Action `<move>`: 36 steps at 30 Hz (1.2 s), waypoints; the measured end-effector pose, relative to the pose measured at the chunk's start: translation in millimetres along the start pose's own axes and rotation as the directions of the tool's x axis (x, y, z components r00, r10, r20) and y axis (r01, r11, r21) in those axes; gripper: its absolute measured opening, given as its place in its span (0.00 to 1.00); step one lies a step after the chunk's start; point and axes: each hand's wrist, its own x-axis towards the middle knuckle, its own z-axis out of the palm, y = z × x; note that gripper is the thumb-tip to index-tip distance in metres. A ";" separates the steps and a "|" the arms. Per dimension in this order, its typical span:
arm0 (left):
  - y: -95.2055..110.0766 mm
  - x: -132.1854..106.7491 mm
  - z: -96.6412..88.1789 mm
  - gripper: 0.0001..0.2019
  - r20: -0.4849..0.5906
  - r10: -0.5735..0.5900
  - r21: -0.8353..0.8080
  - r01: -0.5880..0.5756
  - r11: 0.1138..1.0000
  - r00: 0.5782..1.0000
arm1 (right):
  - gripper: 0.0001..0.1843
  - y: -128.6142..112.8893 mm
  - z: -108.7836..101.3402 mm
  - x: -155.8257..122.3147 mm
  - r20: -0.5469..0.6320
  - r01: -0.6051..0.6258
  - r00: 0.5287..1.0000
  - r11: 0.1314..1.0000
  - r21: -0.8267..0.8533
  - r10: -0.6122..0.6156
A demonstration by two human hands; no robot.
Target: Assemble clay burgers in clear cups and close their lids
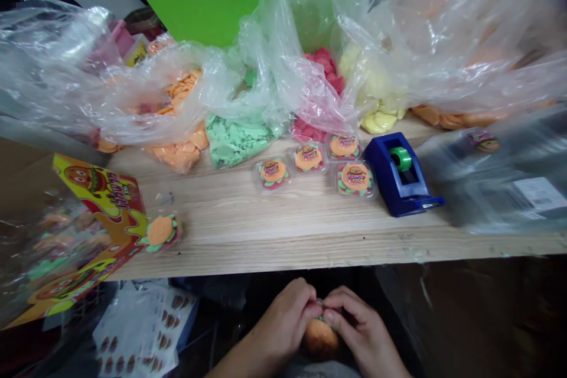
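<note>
Below the front edge of the wooden table (274,236), my left hand (283,319) and my right hand (358,328) meet, fingers curled and pinched together on a small orange burger-shaped gummy piece (319,338) held between them. On the table above sit several small clear packs of burger gummies (354,178), and an unwrapped orange-and-green burger gummy (160,231) lies at the left beside a yellow burger-print box (106,212).
A blue tape dispenser (398,174) with a green roll stands right of the packs. Clear plastic bags (283,71) of orange, green, red and yellow pieces line the back. Sticker sheets (142,331) lie low at the left. A clear bin (509,177) is at the right.
</note>
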 end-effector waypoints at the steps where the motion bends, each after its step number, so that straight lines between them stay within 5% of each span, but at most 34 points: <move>1: -1.0 -0.5 0.9 0.06 0.002 -0.003 0.002 0.003 1.000 1.000 | 0.09 0.0 0.5 0.2 0.002 -0.002 1.000 1.000 -0.005 0.002; 7: -6.1 -4.9 9.6 0.08 0.012 0.051 -0.021 -0.050 0.999 0.999 | 0.07 5.0 -0.4 -1.0 0.098 0.013 0.995 0.999 -0.035 -0.010; 14: -18.5 -7.9 21.4 0.08 -0.036 0.169 0.028 -0.168 0.985 0.985 | 0.09 10.5 4.5 -5.0 0.054 -0.089 0.995 0.994 0.059 0.086; 24: -19.3 -13.4 18.4 0.03 -0.042 -0.068 -0.196 0.059 0.979 0.997 | 0.06 -2.2 -3.0 -2.6 0.134 -0.070 0.989 0.996 0.053 0.062; 29: -19.8 -16.9 7.7 0.06 -0.044 0.145 -0.112 -0.149 0.983 0.988 | 0.04 -14.4 -7.7 0.8 0.149 -0.050 0.988 0.998 0.039 0.043; 36: -28.6 -15.7 30.6 0.10 -0.155 0.274 0.088 -0.263 0.961 0.949 | 0.12 0.6 -9.9 -0.6 0.120 -0.048 0.992 0.998 0.052 0.042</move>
